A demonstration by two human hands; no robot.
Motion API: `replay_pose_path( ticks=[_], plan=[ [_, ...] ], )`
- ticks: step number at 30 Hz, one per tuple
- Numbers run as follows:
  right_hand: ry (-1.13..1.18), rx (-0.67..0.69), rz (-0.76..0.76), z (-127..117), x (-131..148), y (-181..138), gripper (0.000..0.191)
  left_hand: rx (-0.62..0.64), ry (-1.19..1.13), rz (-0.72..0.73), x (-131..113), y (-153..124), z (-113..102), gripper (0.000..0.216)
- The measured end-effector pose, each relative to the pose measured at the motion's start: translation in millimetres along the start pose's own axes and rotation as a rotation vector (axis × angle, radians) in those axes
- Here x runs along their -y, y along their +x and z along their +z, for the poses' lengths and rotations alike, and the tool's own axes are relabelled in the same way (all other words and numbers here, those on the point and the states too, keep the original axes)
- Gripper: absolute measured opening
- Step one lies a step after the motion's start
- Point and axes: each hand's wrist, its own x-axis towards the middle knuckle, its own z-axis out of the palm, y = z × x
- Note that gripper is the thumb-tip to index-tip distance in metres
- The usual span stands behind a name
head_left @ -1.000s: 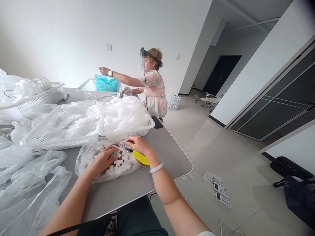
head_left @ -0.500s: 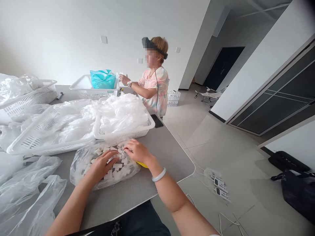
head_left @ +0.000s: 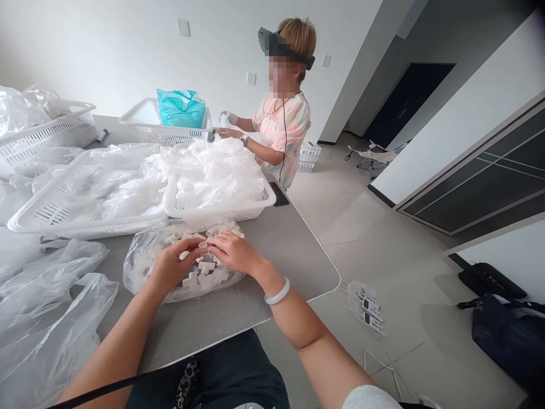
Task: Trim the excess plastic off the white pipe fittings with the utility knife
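Over an opened clear plastic bag (head_left: 140, 258) full of white pipe fittings (head_left: 206, 266), both my hands meet at one fitting. That white pipe fitting (head_left: 203, 244) has a round open end facing up. My left hand (head_left: 175, 262) pinches it from the left between thumb and fingers. From the other side, the fingertips of my right hand (head_left: 233, 251) close on it too. The loose fittings below look like short tees and elbows. Part of the bag is hidden behind my hands.
White baskets (head_left: 85, 225) heaped with clear plastic bags (head_left: 217, 170) stand beyond my hands. More bags (head_left: 55, 307) lie to the left. A phone (head_left: 279, 194) rests by the table's right edge. Across the table a person (head_left: 283, 113) stands near a basket with a turquoise bag (head_left: 181, 109).
My hands have come together and now hold a fitting between them, where before they were apart among the pile. The view has tilted down. The person opposite has drawn their hands back from the turquoise bag.
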Motion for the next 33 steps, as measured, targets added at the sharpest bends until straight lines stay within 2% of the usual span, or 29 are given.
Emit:
replay_pose_path(
  ticks=[4,12,22,29,33],
  plan=[
    [0.073,0.036,0.035,0.1,0.8,-0.4,0.031,0.013,-0.115,-0.033,-4.4,0.2,-2.7,0.060],
    [0.064,-0.041,0.023,5.8,-1.4,-2.0,0.026,0.029,-0.153,0.113,-14.3,-2.0,-5.8,0.056],
    [-0.019,-0.037,0.033,4.8,3.2,-3.2,0.025,0.096,-0.216,0.029,-1.5,-1.4,-2.3,0.060],
    [0.076,-0.040,0.130,6.9,10.1,0.1,0.015,0.046,-0.367,-0.043,-13.5,-3.4,-2.5,0.061],
    [0.124,-0.028,0.117,6.8,8.8,0.5,0.013,0.014,-0.295,0.009,-15.2,-3.6,0.2,0.060]
  ],
)
